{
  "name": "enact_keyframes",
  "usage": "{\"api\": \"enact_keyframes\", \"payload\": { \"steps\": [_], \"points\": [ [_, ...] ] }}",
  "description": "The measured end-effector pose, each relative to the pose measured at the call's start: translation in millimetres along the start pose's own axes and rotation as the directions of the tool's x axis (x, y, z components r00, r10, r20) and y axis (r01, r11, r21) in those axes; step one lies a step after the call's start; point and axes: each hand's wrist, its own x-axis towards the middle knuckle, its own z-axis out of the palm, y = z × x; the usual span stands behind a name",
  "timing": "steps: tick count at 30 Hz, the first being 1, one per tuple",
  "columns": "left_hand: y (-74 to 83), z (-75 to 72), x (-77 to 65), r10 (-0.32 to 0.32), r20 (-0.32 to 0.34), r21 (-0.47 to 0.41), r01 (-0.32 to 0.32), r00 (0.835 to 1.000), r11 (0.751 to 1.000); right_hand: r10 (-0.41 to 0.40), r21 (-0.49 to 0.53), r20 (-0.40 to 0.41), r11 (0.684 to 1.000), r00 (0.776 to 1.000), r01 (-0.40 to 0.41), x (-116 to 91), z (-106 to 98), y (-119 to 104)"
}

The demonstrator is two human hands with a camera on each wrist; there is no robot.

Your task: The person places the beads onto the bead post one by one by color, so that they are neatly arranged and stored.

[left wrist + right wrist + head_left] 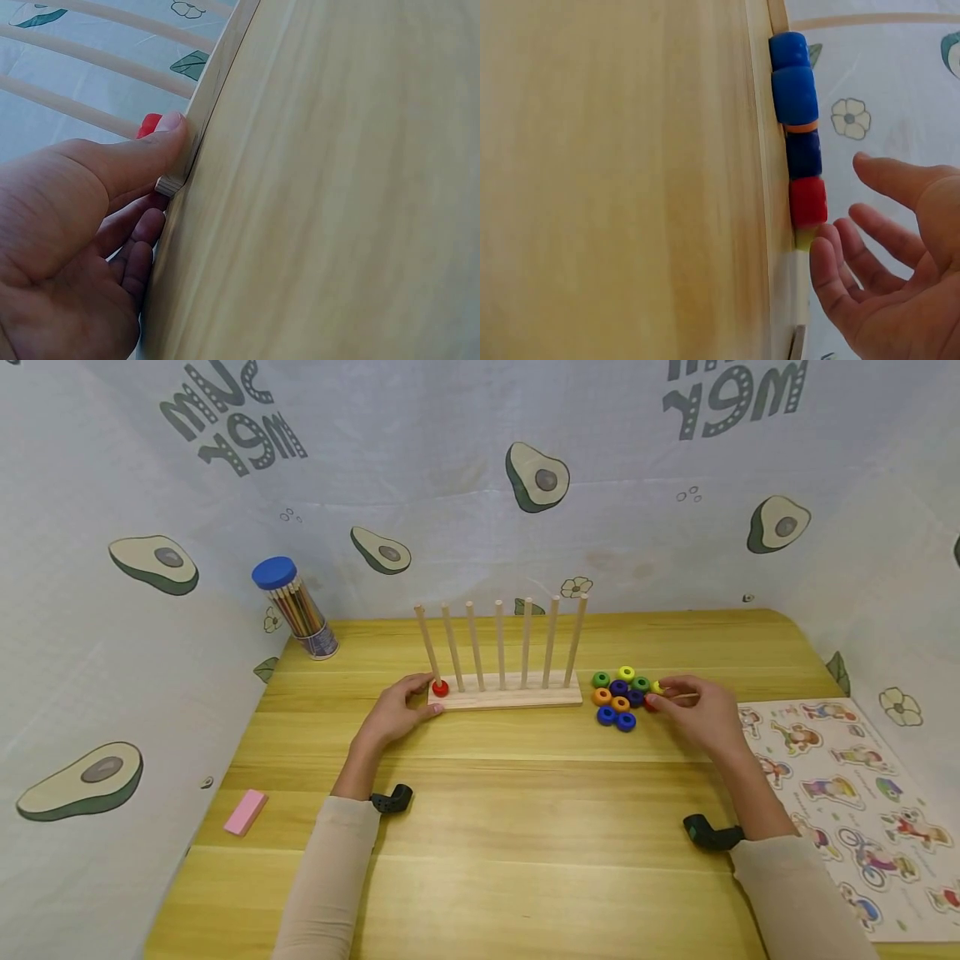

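Note:
A wooden peg rack (510,699) with several upright pegs stands on the table, and a red bead (440,689) sits at the foot of its leftmost peg. My left hand (390,714) holds the left end of the rack's base between thumb and fingers. To the right of the rack lies a group of ring beads in green, yellow, orange and blue. My right hand (705,714) is at the group's right side, beside a red bead (808,201) and a partly hidden yellow bead (656,687). In the right wrist view its thumb and fingers are spread apart, with nothing between them.
A blue-lidded jar of thin sticks (296,610) stands at the back left. The pink block (246,812) lies near the left edge. A picture board (847,810) with cartoon figures covers the right side of the table. Avocado-print cloth (450,485) hangs behind.

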Motion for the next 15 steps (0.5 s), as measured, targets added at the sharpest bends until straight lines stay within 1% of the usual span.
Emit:
{"api": "enact_keyframes", "payload": {
  "steps": [6, 11, 15],
  "points": [
    [-0.2, -0.5, -0.7, -0.004, -0.003, 0.001, 0.004, 1.0, 1.0, 0.013, -0.005, 0.017, 1.0, 1.0, -0.013, 0.5, 3.2, 3.1],
    [1.0, -0.7, -1.2, 0.018, -0.001, 0.01, -0.018, 1.0, 1.0, 0.032, -0.003, 0.05, 0.999, 0.998, -0.032, 0.8, 4.8, 6.4],
    [0.9, -0.2, -1.1, 0.028, -0.003, 0.019, -0.028, 1.0, 0.999, 0.025, -0.014, 0.055, 1.0, 0.998, -0.025, 1.3, 5.7, 6.6]
  ]
}}
